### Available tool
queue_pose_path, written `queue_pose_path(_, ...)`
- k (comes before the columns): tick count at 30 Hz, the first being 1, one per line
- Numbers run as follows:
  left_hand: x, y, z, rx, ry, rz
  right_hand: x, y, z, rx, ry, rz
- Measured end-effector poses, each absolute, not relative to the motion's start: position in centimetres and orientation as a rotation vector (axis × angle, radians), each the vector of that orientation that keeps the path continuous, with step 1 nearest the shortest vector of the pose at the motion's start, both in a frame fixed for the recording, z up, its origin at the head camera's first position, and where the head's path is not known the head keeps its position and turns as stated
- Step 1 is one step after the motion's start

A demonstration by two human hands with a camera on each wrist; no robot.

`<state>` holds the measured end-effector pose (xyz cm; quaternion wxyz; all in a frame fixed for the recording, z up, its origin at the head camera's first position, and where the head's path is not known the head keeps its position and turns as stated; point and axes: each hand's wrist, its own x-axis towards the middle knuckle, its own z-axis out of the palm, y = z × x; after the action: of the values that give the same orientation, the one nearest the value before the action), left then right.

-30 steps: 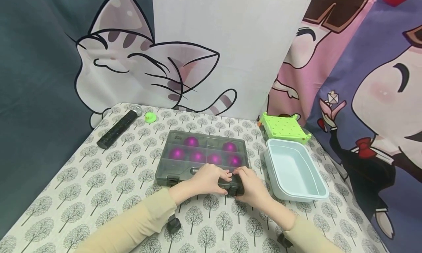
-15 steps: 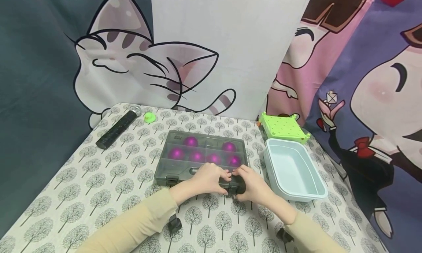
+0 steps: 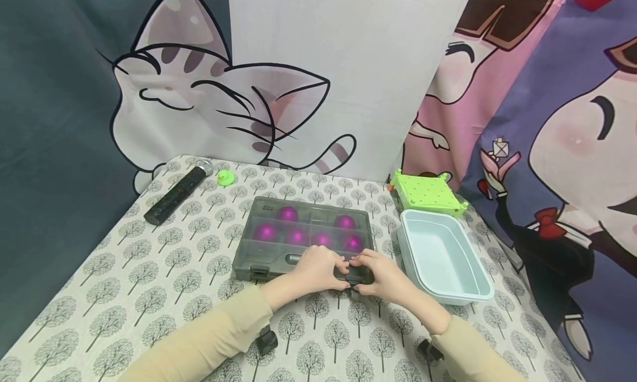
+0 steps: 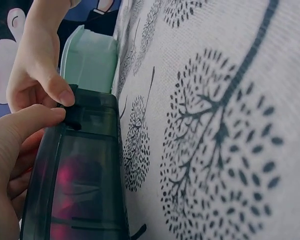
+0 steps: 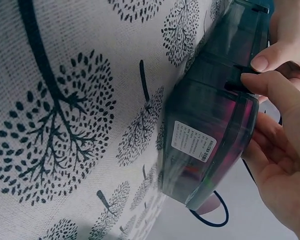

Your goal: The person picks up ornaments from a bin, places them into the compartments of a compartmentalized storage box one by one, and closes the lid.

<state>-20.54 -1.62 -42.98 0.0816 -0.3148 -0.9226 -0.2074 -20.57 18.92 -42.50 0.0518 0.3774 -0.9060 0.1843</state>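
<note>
A smoky see-through organizer case [image 3: 261, 249] lies on the table in the head view, with several purple balls [image 3: 287, 214] visible under its lid. My left hand [image 3: 318, 268] curls over the lid's front edge, thumb at the front right latch [image 3: 354, 293]. From the other side my right hand [image 3: 383, 277] grips the case's front right corner. In the left wrist view both thumbs press at the dark latch [image 4: 72, 122]. The right wrist view shows the same meeting of thumbs, with a white label [image 5: 193, 141] on the case's side. Another latch [image 3: 260, 272] sits at the front left.
Right of the case stands a pale blue basin [image 3: 448, 255], with a lime green stand [image 3: 429, 194] behind it. A black microphone [image 3: 179, 194] and a green rubber duck [image 3: 225, 177] lie at the back left. Printed cloth curtains [image 3: 348, 67] hang behind the table.
The thumbs have shifted slightly down and outward at the front right latch, which now seems to stick out from the case's front. The case stays in place.
</note>
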Motion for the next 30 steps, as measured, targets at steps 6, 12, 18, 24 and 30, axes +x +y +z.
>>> queue_pose_path(6, -20.34, -1.36, -42.9, -0.92, -2.777, -0.632, -20.49, 18.99, -42.48, 1.154, -2.75, 0.545)
queue_pose_path(12, -20.22, -1.09, -43.01, -0.896, -2.775, -0.634, -20.47, 18.99, -42.15, 1.157, -2.799, 0.547)
queue_pose_path(18, -19.94, -0.86, -43.14, -0.867, -2.771, -0.632, -20.28, 18.91, -41.76, 1.145, -2.85, 0.624)
queue_pose_path(24, -19.79, -1.01, -43.22, -0.861, -2.746, -0.641, -20.29, 18.67, -42.02, 1.124, -2.849, 0.644)
queue_pose_path(30, -20.11, -1.39, -43.11, -0.835, -2.79, -0.69, -20.76, 18.51, -41.62, 1.145, -2.869, 0.615)
